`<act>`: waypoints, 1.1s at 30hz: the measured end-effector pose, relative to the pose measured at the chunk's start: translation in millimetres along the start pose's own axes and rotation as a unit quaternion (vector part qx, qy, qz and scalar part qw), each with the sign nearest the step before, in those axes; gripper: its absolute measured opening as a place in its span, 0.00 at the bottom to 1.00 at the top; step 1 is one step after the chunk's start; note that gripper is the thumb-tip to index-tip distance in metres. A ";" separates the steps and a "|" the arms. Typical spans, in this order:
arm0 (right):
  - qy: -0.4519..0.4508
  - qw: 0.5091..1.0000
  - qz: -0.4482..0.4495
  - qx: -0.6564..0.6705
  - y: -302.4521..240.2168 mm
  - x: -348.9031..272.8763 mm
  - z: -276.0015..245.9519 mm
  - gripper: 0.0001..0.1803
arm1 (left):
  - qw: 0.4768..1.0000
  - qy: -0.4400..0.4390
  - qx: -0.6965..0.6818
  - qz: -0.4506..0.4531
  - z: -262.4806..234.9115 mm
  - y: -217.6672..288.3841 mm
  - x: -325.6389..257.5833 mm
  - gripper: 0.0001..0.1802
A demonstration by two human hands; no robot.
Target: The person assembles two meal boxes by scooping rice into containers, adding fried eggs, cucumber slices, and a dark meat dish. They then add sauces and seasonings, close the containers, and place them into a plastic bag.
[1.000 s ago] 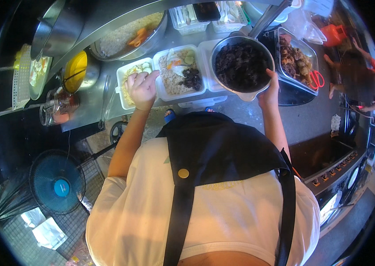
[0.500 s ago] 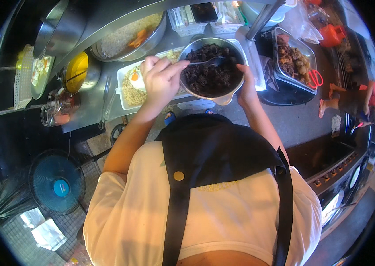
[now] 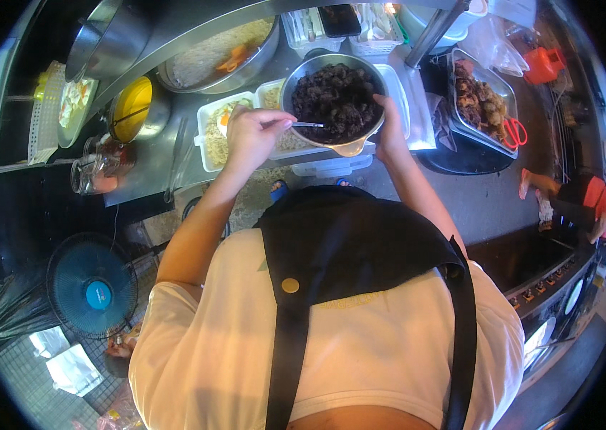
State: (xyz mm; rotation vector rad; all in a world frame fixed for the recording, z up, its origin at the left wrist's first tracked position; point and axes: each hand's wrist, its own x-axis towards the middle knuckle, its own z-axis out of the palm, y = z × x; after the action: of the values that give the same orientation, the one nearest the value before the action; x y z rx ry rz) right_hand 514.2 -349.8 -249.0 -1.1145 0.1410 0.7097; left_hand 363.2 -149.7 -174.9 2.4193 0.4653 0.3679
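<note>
My right hand grips the rim of a steel bowl filled with dark cooked food, held above white takeaway trays. My left hand holds a metal spoon whose tip reaches into the dark food. Under the bowl, a white tray of rice and egg shows at the left. Part of a second tray is hidden by the bowl.
A large pan of noodles sits behind the trays, a yellow-lidded pot to the left, a glass jar nearer. A tray of browned meat with red scissors lies right. A blue fan stands on the floor. Another person is at right.
The bowl has shifted left over the trays. My left hand left the rice tray, took the spoon and now dips it into the dark food.
</note>
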 end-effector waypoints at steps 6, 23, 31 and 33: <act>-0.024 1.000 -0.013 -0.015 -4.9 1.0 2.2 0.25 | 0.995 0.004 -0.087 -0.048 -7.8 -12.1 0.9 0.05; 0.081 0.994 -0.066 -0.021 -24.9 -4.7 -35.1 0.31 | 0.974 0.055 -0.179 -0.129 -42.3 -56.4 -6.8 0.06; 0.123 0.990 -0.072 -0.015 -37.3 -23.5 -48.6 0.29 | 0.976 0.170 0.133 0.023 11.4 -97.2 -45.1 0.05; 0.121 0.990 -0.069 -0.011 -37.5 -26.7 -49.8 0.29 | 0.964 0.224 0.127 0.061 15.8 -102.1 -46.2 0.07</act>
State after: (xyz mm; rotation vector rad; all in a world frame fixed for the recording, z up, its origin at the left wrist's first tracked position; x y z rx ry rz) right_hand 527.3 -413.8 -230.9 -1.2168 0.2602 0.4524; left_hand 303.4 -102.5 -258.5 2.6174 0.5878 0.9766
